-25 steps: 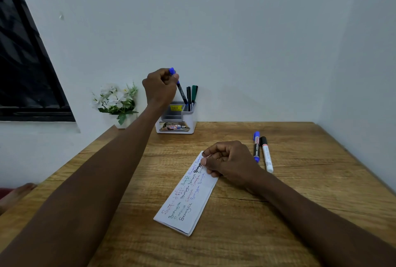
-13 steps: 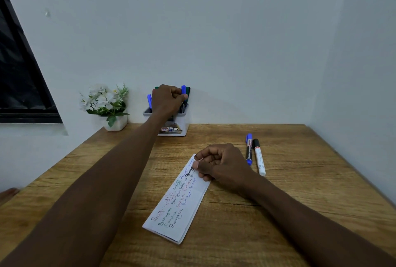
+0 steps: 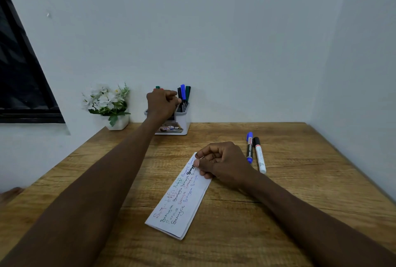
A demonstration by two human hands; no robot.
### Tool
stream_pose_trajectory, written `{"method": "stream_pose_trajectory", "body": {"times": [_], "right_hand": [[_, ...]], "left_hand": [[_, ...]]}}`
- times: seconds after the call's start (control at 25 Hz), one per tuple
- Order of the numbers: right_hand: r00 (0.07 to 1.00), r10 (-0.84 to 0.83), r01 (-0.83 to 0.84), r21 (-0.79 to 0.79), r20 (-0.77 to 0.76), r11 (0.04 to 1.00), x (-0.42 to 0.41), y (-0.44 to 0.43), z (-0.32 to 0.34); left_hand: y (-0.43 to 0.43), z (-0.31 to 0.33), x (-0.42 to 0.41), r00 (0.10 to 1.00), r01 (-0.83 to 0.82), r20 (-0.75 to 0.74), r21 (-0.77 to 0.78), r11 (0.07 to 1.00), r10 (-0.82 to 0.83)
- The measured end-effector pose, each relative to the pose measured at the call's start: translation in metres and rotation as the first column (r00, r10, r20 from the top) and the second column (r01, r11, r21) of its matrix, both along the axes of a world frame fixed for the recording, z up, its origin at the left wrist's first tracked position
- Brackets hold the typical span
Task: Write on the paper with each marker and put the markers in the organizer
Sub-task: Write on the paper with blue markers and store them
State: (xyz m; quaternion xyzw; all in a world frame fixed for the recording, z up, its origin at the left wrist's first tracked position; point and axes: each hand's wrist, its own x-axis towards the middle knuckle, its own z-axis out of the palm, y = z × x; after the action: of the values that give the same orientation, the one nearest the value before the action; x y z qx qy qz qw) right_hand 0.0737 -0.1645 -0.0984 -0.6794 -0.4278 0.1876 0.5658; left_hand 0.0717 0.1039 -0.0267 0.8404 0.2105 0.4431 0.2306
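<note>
Head view showed the left hand (image 3: 163,102) curled into a loose fist over the organizer (image 3: 172,124) at the far edge of the table (image 3: 300,213); whether its fingers pinched anything could not be told, since the knuckles hid them. Beside it stood a blue marker (image 3: 182,93), with a black and a dark green one, upright in the organizer's right part; a green tip showed behind the hand. The right hand (image 3: 222,165) lay closed, fingers pressing the far end of the folded paper (image 3: 182,200), which lay slantwise in the middle of the table, covered in coloured writing. Right of that hand lay a blue-capped pen (image 3: 249,148) and a white pen (image 3: 259,155), touching. A flower pot (image 3: 108,107) stood left of the organizer.
</note>
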Motion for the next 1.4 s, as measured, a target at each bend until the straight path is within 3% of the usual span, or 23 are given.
{"method": "stream_pose_trajectory", "body": {"times": [0.2,0.36,0.52,0.64,0.8,1.0,1.2,1.32,1.4], "right_hand": [[0.999,-0.008,0.009,-0.023,0.038,1.000,0.000,0.000,0.001],[0.998,-0.020,0.022,-0.020,0.051,1.000,0.000,0.000,0.001],[0.999,-0.007,0.008,-0.026,0.040,1.000,-0.001,-0.002,0.003],[0.987,0.047,-0.041,-0.042,0.153,0.998,-0.001,-0.004,0.002],[0.971,0.050,-0.043,-0.033,0.232,0.999,0.000,-0.005,0.000],[0.963,0.021,-0.013,-0.033,0.267,0.999,0.003,-0.004,-0.003],[0.959,0.026,-0.014,-0.046,0.281,0.999,0.004,-0.003,-0.003],[0.961,0.029,-0.021,-0.032,0.276,0.999,0.001,-0.004,-0.001],[0.986,0.046,-0.046,-0.003,0.162,0.999,0.001,-0.005,0.000]], "left_hand": [[-0.042,-0.003,-0.011,0.985,0.153,0.050,0.153,0.976,-0.162],[-0.104,-0.017,-0.010,0.896,0.444,-0.117,0.248,0.861,-0.429],[-0.141,-0.017,0.007,0.787,0.611,-0.292,0.238,0.755,-0.544],[-0.154,-0.009,0.024,0.709,0.675,-0.471,0.241,0.697,-0.525],[-0.161,-0.013,0.051,0.609,0.688,-0.712,0.252,0.681,-0.351],[-0.154,-0.022,0.068,0.506,0.731,-0.826,0.258,0.632,-0.248],[-0.151,-0.021,0.067,0.507,0.756,-0.842,0.332,0.564,-0.183],[-0.144,-0.023,0.057,0.609,0.718,-0.750,0.383,0.581,-0.258],[-0.137,-0.021,0.043,0.692,0.671,-0.643,0.408,0.619,-0.327]]}}
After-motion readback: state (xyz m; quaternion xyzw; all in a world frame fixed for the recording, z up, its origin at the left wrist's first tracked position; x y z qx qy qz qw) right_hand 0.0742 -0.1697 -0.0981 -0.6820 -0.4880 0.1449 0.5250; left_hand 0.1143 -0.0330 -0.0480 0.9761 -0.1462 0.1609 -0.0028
